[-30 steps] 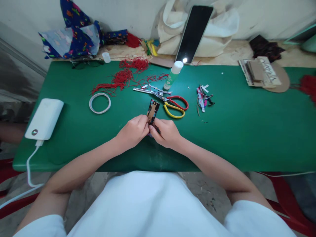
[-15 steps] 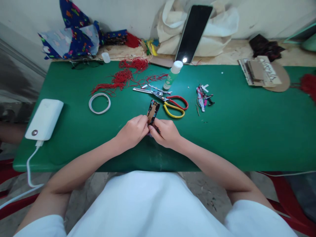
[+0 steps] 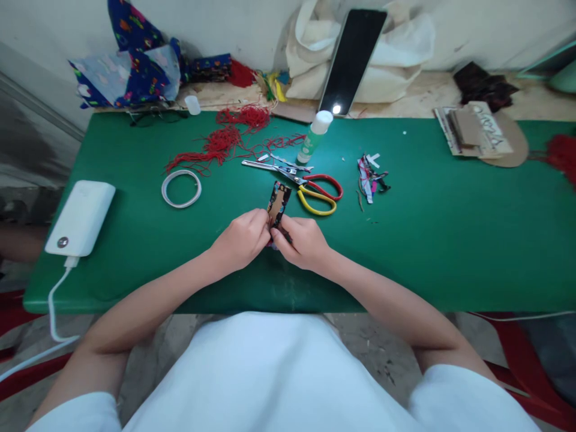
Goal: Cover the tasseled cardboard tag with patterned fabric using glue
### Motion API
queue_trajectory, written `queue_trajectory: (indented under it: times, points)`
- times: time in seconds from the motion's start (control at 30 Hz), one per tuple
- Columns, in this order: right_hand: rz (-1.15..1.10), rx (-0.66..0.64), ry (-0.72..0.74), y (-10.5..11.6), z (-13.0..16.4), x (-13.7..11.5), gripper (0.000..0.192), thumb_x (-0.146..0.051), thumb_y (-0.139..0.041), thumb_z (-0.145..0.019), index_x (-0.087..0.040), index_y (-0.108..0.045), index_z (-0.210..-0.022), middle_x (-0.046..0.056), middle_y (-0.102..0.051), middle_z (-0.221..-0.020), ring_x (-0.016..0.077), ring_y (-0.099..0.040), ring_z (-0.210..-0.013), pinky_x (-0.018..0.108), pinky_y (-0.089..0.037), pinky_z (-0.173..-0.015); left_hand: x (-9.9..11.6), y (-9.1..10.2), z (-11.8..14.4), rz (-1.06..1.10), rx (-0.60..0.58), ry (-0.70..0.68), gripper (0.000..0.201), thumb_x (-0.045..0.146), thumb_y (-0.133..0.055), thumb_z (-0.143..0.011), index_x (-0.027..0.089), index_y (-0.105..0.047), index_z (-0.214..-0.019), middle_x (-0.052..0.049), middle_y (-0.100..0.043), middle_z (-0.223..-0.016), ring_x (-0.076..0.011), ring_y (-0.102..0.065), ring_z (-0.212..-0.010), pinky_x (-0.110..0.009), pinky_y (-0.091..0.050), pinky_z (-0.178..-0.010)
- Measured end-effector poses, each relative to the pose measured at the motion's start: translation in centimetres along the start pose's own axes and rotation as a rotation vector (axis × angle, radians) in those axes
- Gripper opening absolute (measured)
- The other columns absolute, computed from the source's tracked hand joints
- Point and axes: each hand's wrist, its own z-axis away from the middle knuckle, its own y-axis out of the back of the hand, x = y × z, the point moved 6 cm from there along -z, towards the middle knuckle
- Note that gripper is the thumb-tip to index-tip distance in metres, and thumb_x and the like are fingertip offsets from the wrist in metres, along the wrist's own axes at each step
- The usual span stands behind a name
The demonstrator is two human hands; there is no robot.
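Green tabletop (image 3: 450, 240) below a pale wall (image 3: 252, 24); small patterned piece (image 3: 278, 204) partway along

Pinched tight at its lower end between left hand (image 3: 243, 237) and right hand (image 3: 308, 243), near the table's front edge and in line with the body; apparently done: dark flowered covering along the margins of the upper part; apparently left: a bare brown middle; lower end hidden by fingers and thumbs, so impossible to judge.

Just beyond, scissors (image 3: 297, 179) with red and yellow handles, close enough to hamper any reach forward; behind these, a white-capped tube (image 3: 310, 141) and red strings (image 3: 222, 144); to the left, tape roll (image 3: 180, 206), then power bank (image 3: 81, 219) by the side edge; to the right, scraps (image 3: 371, 180); most room for moving farther right, between scraps and cardboard pieces (image 3: 477, 135); at the back, tight, with phone (image 3: 353, 63) propped against a bag (image 3: 396, 75); front edge crossed by both forearms.
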Motion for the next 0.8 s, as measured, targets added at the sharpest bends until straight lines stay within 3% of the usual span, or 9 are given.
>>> queue_trajectory:
  times: [0.8]
  points:
    - [0.006,-0.011,0.005,0.23,-0.08,-0.02,0.022,-0.029,-0.039,-0.092,-0.020,-0.043,-0.072,-0.002,-0.048,-0.056,0.0109,-0.042,-0.050,0.024,-0.027,-0.051,-0.05,0.31,-0.17,0.042,-0.025,0.008,0.022,0.016,-0.034,-0.095,0.020,-0.045,-0.077,-0.003,-0.057,-0.074,-0.0155,-0.055,-0.068,-0.028,-0.043,-0.065]
